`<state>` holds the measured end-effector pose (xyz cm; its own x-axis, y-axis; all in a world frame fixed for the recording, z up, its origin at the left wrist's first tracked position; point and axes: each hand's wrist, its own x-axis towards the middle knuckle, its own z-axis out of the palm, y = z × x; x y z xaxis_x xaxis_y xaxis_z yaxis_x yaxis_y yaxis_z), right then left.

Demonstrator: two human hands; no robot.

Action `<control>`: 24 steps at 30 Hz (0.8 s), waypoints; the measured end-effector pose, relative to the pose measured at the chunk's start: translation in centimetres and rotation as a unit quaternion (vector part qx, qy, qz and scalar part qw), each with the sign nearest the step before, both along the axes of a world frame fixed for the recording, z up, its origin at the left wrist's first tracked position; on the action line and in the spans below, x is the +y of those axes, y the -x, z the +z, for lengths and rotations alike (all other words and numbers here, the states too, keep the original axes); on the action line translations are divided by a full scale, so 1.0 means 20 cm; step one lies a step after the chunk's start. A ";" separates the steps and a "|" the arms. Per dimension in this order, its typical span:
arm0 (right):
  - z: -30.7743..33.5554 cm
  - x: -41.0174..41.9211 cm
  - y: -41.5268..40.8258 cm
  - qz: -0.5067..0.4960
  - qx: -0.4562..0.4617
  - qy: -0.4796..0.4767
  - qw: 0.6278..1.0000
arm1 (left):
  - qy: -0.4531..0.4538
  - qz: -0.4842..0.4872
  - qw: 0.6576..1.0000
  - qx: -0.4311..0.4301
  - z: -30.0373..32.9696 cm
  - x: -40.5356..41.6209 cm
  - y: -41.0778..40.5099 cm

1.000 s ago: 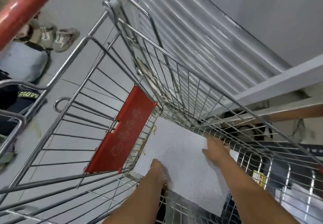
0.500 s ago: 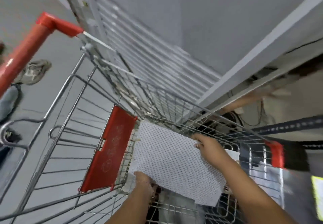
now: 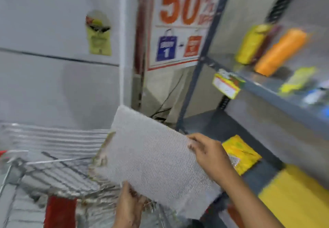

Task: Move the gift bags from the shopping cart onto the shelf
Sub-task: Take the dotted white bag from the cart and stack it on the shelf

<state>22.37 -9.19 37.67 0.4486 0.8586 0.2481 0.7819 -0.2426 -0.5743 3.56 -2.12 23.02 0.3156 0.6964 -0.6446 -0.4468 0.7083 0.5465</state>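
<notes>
Mid-transfer: flat white dotted gift bag (image 3: pixel 153 158) gripped by left hand (image 3: pixel 129 203) and right hand (image 3: pixel 208 154), above wire shopping cart (image 3: pixel 58 170), not yet on grey metal shelf (image 3: pixel 219 126).

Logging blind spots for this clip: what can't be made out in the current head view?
- Shopping cart: motion-blurred, and the white dotted gift bag covers its inside; remaining bags unknown.
- Left hand, right hand: finger grip behind the bag hidden.
- Upper shelf items: too blurred to identify.
- Price tag: print unreadable.
</notes>
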 end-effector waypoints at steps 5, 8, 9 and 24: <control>0.29 -0.68 0.00 -0.114 0.123 -0.141 0.976 | -0.208 -0.148 0.966 0.048 0.33 -0.29 -0.04; 0.34 -1.16 0.06 -0.192 0.167 -0.200 0.946 | -0.271 -0.204 0.940 0.039 0.53 -0.50 -0.07; 0.34 -1.33 0.10 -0.222 0.175 -0.216 0.935 | -0.290 -0.234 0.928 0.022 0.58 -0.57 -0.08; 0.11 -2.68 0.64 -0.456 0.310 -0.451 0.702 | -0.388 -0.523 0.746 -0.141 0.95 -1.57 -0.46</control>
